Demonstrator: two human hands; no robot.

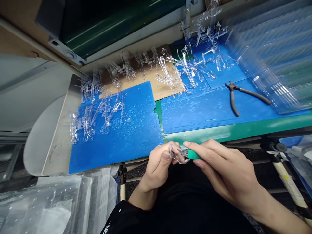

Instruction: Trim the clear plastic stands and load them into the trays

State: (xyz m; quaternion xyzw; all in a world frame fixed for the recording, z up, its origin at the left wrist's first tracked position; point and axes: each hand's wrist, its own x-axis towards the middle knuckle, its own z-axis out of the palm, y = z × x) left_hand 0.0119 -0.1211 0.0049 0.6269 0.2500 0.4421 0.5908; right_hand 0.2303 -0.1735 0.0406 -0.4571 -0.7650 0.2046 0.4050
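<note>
Close to my body, in front of the table edge, my left hand (159,164) is closed around a small clear plastic part (180,160). My right hand (225,167) pinches a green-handled craft knife (192,154), its metal blade end pointing left against the plastic part. Fingers of the left hand cover some of the part, so its full shape is hidden. Beyond the hands, clear plastic moldings (107,109) lie on a blue sheet (136,130). A pair of cutting pliers (235,89) with dark handles rests spread apart at the right.
More clear moldings (170,73) lie along the back on brown cardboard (156,87) and blue sheets. Stacked clear plastic trays (275,65) take up the right side. A green roller (117,26) spans the back. Plastic-wrapped material (80,198) sits below at left.
</note>
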